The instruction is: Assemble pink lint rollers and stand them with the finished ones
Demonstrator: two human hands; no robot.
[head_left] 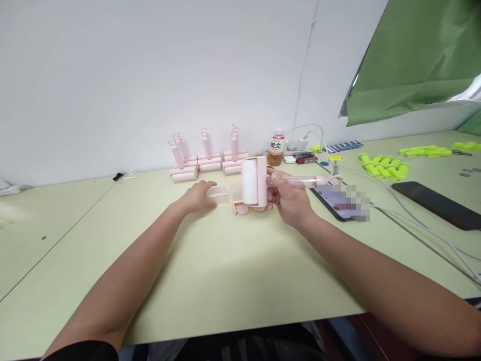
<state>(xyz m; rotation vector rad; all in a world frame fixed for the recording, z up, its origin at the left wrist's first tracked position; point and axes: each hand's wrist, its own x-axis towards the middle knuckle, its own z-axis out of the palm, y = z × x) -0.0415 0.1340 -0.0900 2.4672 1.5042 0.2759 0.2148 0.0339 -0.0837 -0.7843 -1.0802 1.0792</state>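
Right hand point(287, 198) grips the lint roller point(253, 181) by its handle. Left hand point(197, 196) rests open on the clear cover point(219, 194) beside it; steady the cover flat.

Light: bright, even, from overhead; white wall point(112, 75) washed pale.
Shadows: soft, faint under forearms on bench point(225, 281).
Glare: mild on foil edge point(466, 93).
Blur: phone screen point(343, 200) pixelated.
Distortion: wide-angle bowing at edges.
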